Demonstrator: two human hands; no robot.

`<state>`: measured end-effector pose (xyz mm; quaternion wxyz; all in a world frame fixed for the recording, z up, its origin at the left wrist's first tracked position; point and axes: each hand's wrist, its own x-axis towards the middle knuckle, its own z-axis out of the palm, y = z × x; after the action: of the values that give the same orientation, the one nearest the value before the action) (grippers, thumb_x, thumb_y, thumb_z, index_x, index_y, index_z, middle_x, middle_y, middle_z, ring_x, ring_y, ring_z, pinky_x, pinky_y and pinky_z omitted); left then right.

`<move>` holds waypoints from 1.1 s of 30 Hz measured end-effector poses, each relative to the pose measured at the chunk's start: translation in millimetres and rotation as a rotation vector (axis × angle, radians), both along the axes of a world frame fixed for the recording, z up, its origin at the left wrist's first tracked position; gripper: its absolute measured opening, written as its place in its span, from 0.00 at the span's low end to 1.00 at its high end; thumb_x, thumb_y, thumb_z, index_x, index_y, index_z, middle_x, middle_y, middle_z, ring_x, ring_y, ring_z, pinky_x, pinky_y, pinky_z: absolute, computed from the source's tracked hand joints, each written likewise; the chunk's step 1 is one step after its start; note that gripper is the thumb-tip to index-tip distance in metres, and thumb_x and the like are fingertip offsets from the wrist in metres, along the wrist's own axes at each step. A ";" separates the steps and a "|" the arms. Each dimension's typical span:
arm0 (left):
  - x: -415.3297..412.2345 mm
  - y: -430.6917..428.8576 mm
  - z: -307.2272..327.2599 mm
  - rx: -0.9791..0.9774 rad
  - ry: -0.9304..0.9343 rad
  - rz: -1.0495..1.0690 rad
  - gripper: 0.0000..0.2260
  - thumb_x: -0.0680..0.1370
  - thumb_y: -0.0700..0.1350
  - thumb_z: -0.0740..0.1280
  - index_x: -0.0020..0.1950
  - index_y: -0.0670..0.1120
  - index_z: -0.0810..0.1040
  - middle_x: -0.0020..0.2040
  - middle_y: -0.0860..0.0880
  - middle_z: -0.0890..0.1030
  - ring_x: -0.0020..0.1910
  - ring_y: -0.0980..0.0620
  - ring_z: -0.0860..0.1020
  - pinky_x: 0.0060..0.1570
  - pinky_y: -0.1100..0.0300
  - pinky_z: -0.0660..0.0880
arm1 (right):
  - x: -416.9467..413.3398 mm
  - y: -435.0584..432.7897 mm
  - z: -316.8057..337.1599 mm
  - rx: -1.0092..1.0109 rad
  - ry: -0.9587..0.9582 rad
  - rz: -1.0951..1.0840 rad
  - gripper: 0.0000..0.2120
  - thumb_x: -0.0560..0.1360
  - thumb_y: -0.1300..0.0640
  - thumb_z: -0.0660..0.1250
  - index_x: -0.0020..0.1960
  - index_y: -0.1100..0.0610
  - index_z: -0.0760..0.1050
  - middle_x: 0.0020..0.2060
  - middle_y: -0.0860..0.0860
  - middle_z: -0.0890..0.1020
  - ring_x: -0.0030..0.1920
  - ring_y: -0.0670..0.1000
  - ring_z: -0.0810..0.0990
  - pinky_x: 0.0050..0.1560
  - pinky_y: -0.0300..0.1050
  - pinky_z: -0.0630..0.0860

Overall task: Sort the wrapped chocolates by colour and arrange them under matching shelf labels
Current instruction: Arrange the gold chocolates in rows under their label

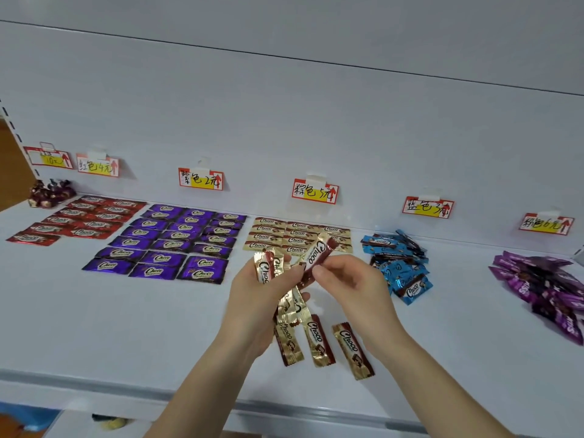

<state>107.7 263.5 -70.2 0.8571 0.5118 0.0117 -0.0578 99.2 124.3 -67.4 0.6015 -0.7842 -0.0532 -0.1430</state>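
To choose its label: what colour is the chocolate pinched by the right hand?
The chocolate is gold and dark brown; head view.

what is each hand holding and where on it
The left hand grips a bunch of gold chocolates around their middles; the right hand pinches a single gold chocolate near its lower end.

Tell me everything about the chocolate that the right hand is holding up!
The gold chocolate is a long, shiny, foil-like wrapper with crimped ends, a dark brown side and white "Choco" lettering. It looks sealed and tilts, top end leaning right. The right hand pinches its lower part, holding it in the air before the gold rows.
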 end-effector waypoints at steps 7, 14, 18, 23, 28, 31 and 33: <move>6.0 -2.2 -4.7 0.092 0.039 -0.016 0.10 0.73 0.36 0.69 0.54 0.40 0.76 0.42 0.42 0.84 0.42 0.46 0.84 0.39 0.54 0.82 | 20.9 -17.6 -1.5 0.302 0.205 -0.012 0.03 0.76 0.62 0.64 0.45 0.57 0.75 0.39 0.49 0.84 0.42 0.47 0.83 0.37 0.35 0.77; 22.2 2.4 -7.3 0.148 0.169 -0.008 0.11 0.71 0.50 0.71 0.48 0.45 0.78 0.33 0.48 0.83 0.31 0.51 0.82 0.29 0.59 0.78 | 80.9 -81.0 -4.6 -0.444 0.212 -0.148 0.06 0.79 0.60 0.58 0.51 0.54 0.73 0.43 0.49 0.80 0.40 0.46 0.77 0.38 0.38 0.69; 34.2 -0.7 -8.2 0.078 0.243 -0.013 0.11 0.76 0.50 0.67 0.51 0.43 0.77 0.33 0.46 0.83 0.32 0.51 0.82 0.32 0.57 0.80 | 105.5 -92.1 -12.3 -0.827 0.245 -0.141 0.10 0.79 0.60 0.57 0.56 0.56 0.75 0.50 0.53 0.79 0.44 0.49 0.73 0.42 0.40 0.66; 42.1 -4.6 -11.0 -0.089 0.332 0.031 0.09 0.80 0.40 0.58 0.51 0.40 0.76 0.33 0.43 0.83 0.31 0.50 0.83 0.29 0.56 0.80 | 116.9 -76.8 -20.6 -1.021 0.225 -0.061 0.12 0.79 0.59 0.56 0.57 0.57 0.76 0.55 0.55 0.78 0.54 0.55 0.75 0.48 0.43 0.68; 41.4 0.4 -14.3 -0.101 0.293 0.067 0.08 0.80 0.39 0.58 0.50 0.40 0.76 0.34 0.43 0.83 0.32 0.50 0.83 0.30 0.56 0.80 | 106.9 -69.5 -32.2 -1.094 0.131 -0.129 0.12 0.79 0.54 0.57 0.57 0.56 0.75 0.50 0.55 0.76 0.53 0.56 0.73 0.47 0.46 0.69; 40.4 2.8 -16.4 -0.092 0.263 0.079 0.07 0.80 0.39 0.59 0.51 0.41 0.76 0.35 0.43 0.84 0.35 0.50 0.83 0.31 0.57 0.80 | 88.7 -63.5 -36.9 -1.068 0.048 -0.131 0.13 0.79 0.52 0.57 0.57 0.56 0.75 0.50 0.54 0.76 0.52 0.55 0.73 0.44 0.46 0.69; 40.1 3.1 -18.2 -0.075 0.246 0.085 0.06 0.80 0.39 0.60 0.51 0.41 0.76 0.37 0.43 0.84 0.36 0.50 0.84 0.31 0.57 0.80 | 78.4 -58.8 -40.7 -1.113 0.038 -0.079 0.15 0.79 0.51 0.55 0.59 0.55 0.75 0.52 0.54 0.76 0.53 0.56 0.72 0.48 0.49 0.72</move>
<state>147.9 266.6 -88.4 0.8694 0.4675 0.1361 -0.0840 177.6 65.5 -108.1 0.0917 -0.9873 -0.0803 -0.1015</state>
